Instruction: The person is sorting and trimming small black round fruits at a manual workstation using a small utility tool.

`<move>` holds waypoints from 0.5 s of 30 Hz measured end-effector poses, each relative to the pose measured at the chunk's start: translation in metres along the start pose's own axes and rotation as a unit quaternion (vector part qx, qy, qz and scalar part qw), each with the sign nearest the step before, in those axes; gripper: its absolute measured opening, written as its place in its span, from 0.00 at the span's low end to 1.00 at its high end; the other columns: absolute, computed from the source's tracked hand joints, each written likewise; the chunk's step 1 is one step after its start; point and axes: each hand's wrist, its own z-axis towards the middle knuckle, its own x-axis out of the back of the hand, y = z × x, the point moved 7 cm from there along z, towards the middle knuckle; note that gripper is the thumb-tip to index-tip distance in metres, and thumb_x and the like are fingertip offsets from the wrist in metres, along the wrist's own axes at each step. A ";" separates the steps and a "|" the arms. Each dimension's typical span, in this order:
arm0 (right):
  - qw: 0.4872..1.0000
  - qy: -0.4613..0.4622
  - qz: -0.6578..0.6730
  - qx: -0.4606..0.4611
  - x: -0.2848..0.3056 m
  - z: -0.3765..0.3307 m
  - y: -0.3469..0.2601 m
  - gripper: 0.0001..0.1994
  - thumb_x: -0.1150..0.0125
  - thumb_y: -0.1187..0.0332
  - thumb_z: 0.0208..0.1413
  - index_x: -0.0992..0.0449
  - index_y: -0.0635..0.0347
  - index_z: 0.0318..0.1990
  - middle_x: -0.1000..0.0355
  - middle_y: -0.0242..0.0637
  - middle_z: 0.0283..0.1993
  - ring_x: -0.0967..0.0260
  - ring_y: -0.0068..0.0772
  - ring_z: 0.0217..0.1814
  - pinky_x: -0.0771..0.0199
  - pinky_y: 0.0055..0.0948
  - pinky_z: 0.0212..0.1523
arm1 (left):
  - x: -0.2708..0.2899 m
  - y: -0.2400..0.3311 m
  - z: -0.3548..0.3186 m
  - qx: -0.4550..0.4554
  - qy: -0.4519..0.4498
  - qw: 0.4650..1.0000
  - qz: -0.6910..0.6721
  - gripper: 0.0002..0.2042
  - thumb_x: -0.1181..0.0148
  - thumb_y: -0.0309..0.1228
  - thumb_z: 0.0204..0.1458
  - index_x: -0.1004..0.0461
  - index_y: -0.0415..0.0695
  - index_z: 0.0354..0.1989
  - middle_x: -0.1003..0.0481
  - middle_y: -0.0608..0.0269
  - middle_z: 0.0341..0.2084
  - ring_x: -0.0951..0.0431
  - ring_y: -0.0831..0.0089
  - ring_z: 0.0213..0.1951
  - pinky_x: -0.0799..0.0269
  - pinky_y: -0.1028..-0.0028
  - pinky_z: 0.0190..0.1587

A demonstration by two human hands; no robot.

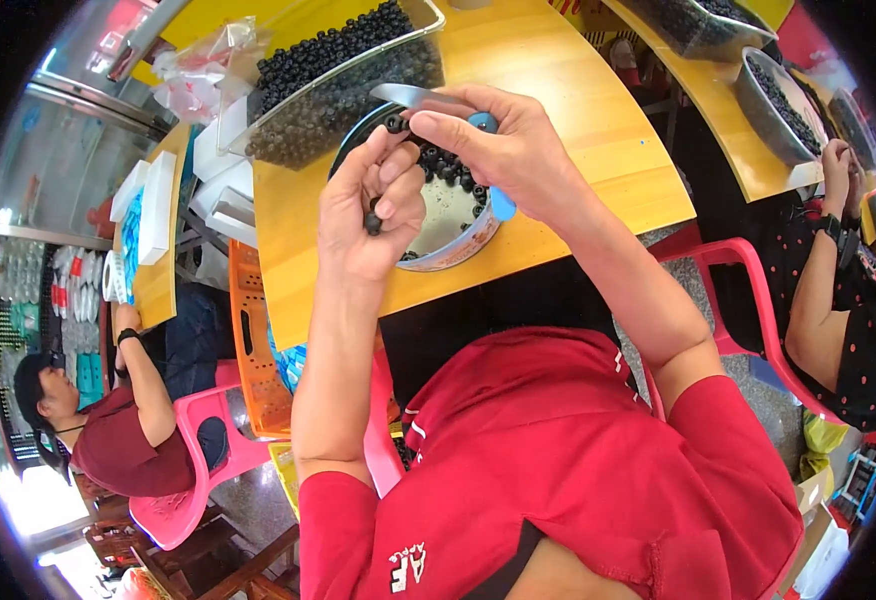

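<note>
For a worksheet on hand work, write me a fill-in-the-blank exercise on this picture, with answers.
1. The right hand holds a knife with a ____ handle.
2. A bead-like piece lies against the palm of the person's ____ hand.
3. The bead-like pieces in the bowl are ____ in colour.
4. The co-worker at the picture's left sits on a ____ chair.

Missing words: blue; left; black; pink.
</note>
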 end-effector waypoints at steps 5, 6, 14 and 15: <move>0.998 0.019 -0.006 0.067 0.002 0.013 0.002 0.16 0.39 0.63 0.57 0.24 0.63 0.48 0.28 0.23 0.29 0.44 0.07 0.21 0.45 0.11 0.18 | 0.003 -0.005 0.007 -0.004 0.016 0.999 -0.047 0.13 0.49 0.33 0.59 0.29 0.35 0.43 0.38 0.68 0.20 0.39 0.78 0.20 0.45 0.82 0.18; 0.997 0.019 -0.026 0.072 0.002 0.015 0.003 0.16 0.40 0.62 0.58 0.24 0.63 0.48 0.29 0.24 0.29 0.43 0.07 0.21 0.45 0.11 0.18 | 0.004 -0.006 0.008 -0.006 0.026 0.998 -0.060 0.13 0.48 0.33 0.58 0.29 0.35 0.43 0.38 0.68 0.21 0.38 0.78 0.22 0.44 0.82 0.19; 0.992 0.039 -0.102 0.057 0.008 0.021 -0.003 0.16 0.40 0.60 0.58 0.23 0.63 0.48 0.30 0.23 0.28 0.42 0.09 0.22 0.42 0.13 0.19 | 0.021 -0.005 0.011 -0.064 0.102 0.990 -0.069 0.11 0.46 0.31 0.57 0.28 0.36 0.43 0.34 0.67 0.24 0.39 0.81 0.20 0.49 0.86 0.14; 0.991 0.038 -0.108 0.063 0.009 0.021 -0.005 0.17 0.39 0.60 0.58 0.23 0.63 0.48 0.30 0.23 0.27 0.42 0.09 0.22 0.42 0.13 0.19 | 0.016 -0.003 0.011 -0.071 0.082 0.994 0.010 0.11 0.46 0.31 0.58 0.28 0.36 0.43 0.33 0.67 0.24 0.39 0.82 0.18 0.50 0.86 0.13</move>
